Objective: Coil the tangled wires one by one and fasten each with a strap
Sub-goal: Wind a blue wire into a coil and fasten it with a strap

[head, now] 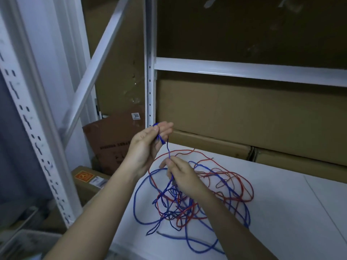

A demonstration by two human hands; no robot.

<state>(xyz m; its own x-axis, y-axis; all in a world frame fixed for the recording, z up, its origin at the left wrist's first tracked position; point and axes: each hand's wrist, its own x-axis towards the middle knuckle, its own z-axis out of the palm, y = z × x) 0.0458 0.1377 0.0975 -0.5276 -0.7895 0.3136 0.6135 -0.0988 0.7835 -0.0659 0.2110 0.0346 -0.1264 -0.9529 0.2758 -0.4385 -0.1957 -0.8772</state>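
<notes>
A tangle of blue wire (189, 241) and red wire (242, 186) lies on the white shelf (281, 212). My left hand (148, 147) is raised above the shelf's left edge and pinches a small loop of the blue wire between thumb and fingers. From it a taut blue strand runs down to my right hand (182, 175), which pinches that strand just above the tangle. I see no strap.
White metal rack uprights (149, 72) and a diagonal brace (97, 59) stand behind and to the left. Large cardboard boxes (244, 113) line the back of the shelf. More boxes (88, 181) sit lower left, beside a grey bin (24, 243).
</notes>
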